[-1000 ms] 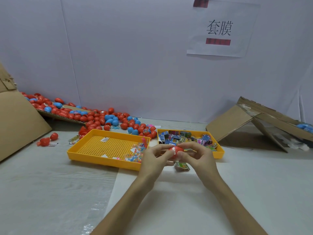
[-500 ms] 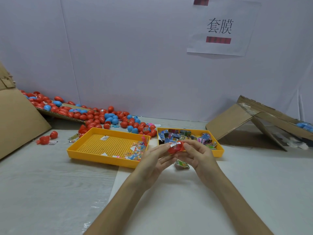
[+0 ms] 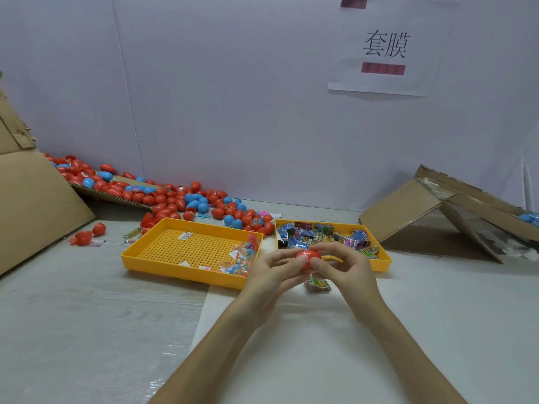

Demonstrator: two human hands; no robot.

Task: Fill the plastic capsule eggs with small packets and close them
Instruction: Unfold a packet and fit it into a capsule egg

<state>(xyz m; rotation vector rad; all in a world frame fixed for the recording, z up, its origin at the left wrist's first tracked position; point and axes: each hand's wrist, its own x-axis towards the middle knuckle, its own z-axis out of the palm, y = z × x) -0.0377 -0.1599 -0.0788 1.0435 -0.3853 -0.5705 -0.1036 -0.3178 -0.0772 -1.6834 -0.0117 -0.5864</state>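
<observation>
Red capsule egg [image 3: 306,257] half hidden within curled fingers [image 3: 280,258] of left hand [image 3: 269,277] and right hand [image 3: 348,269]; its seam indistinct.

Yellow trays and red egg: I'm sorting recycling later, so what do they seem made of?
Yellow trays: probably moulded plastic, judging by the even, slightly glossy colour and the perforated grid floor. Red egg: apparently hard plastic, smooth with a faint sheen.

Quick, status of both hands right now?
Left hand: grips the red egg.
Right hand: pinches the same egg.
</observation>
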